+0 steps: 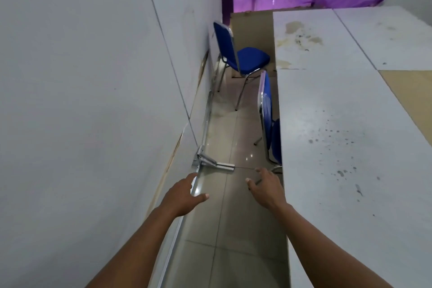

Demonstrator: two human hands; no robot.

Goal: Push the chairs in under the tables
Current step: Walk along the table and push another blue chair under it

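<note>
1. While I stand in the narrow aisle between two long white-topped tables, both my arms reach forward and down over the grey tiled floor (233, 229).
2. My left hand (184, 194) is empty, fingers loosely spread, palm down, close by the metal edge of the left white table (70, 100); whether it touches that edge I cannot tell.
3. My right hand (265, 188) is likewise empty, with fingers spread, hovering beside the near edge of the right white table (339, 147).
4. The near blue padded chair with a chrome frame (266, 110) stands just ahead of my right hand, on the right side of the aisle. Its seat is already mostly under the right table and its backrest runs along the table edge.
5. The far blue padded chair with chrome legs (240, 56) stands well apart from both hands at the far end of the aisle. Its whole seat is in the open and its back is toward the left wall side.
6. Judgement: the near chair appears done; the far chair is outstanding. It lies straight ahead down the aisle, which is the long axis of approach. The right hand is slightly nearer. The push needed runs rightward, across the aisle, toward the right table.
7. A folded chrome table leg bracket (215, 163) juts into the aisle at floor level on the left; judged a trip risk.
</note>
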